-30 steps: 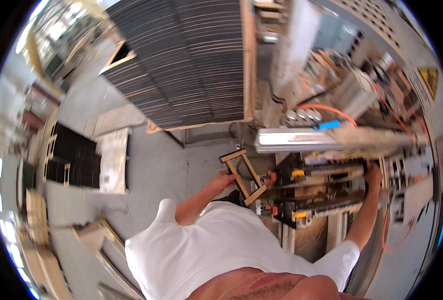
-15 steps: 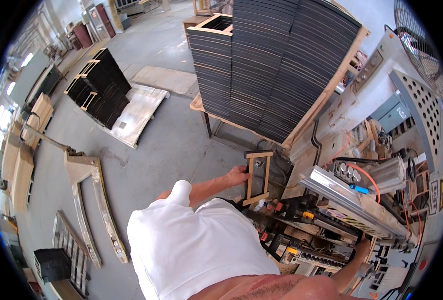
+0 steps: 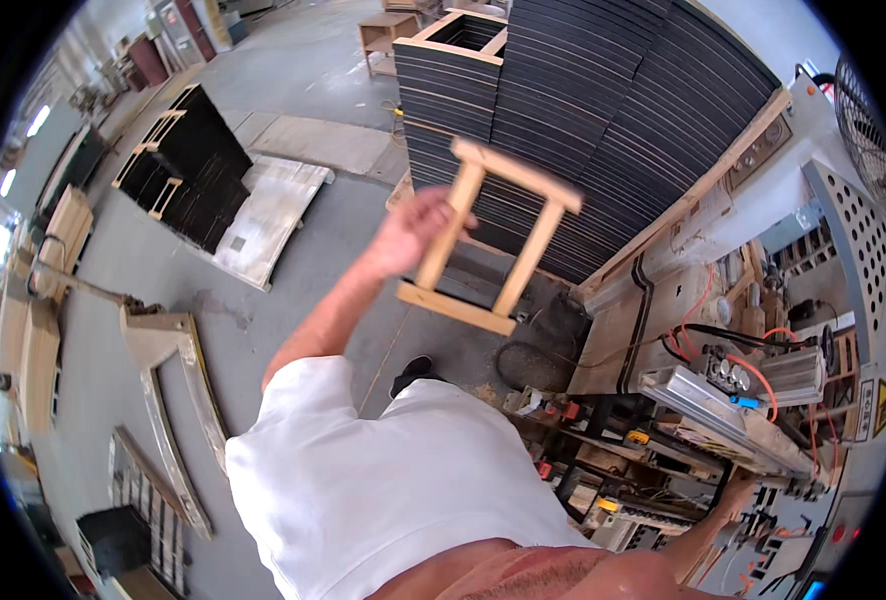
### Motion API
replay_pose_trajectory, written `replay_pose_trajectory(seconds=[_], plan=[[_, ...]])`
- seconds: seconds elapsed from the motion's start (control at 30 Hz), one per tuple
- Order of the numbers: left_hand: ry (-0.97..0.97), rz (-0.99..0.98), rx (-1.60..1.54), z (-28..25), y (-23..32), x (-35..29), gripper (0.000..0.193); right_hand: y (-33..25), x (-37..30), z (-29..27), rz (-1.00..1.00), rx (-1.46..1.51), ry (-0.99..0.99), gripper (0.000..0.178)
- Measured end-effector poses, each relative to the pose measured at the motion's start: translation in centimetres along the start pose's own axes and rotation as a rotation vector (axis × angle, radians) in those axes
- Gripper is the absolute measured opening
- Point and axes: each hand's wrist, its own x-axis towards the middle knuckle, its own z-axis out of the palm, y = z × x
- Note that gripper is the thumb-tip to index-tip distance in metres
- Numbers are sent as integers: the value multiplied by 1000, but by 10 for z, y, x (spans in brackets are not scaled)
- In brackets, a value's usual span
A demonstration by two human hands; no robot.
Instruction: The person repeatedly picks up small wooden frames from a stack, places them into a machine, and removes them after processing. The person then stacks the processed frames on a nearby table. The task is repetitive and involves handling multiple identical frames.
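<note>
My left hand (image 3: pixel 415 232) grips one side bar of a small wooden frame (image 3: pixel 538 255), lifted and tilted in front of a tall stack of black-edged frames (image 3: pixel 563 120). The held frame has pale wood faces, two side bars and two longer end bars. At the lower right, my right arm reaches down to the machine (image 3: pixel 703 415). Only part of my right hand (image 3: pixel 735 488) shows beside the metal beam, and its fingers are hidden.
Behind me on the left, a smaller black stack (image 3: pixel 188 165) stands on a pale board (image 3: pixel 278 215). A pallet jack (image 3: pixel 158 345) lies on the floor at left. A perforated grey guard (image 3: pixel 853 250) and a fan (image 3: pixel 858 120) rise at right. Hoses cross the machine.
My left hand has raised the wooden frame from low beside the machine to in front of the tall stack, turning its pale face up. My right hand stays near the beam.
</note>
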Motion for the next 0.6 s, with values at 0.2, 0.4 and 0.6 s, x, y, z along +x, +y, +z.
replay_pose_trajectory(seconds=[0.2, 0.4, 0.6], plan=[[312, 251, -8, -114, 99, 88, 32, -206, -151, -119, 71, 547, 636, 31], [236, 13, -16, -235, 130, 253, 34, -379, -280, -101, -141, 1004, 339, 8], [173, -169, 382, -231, 85, 373, 34, -455, -344, -49, -56, 1013, -131, 6]])
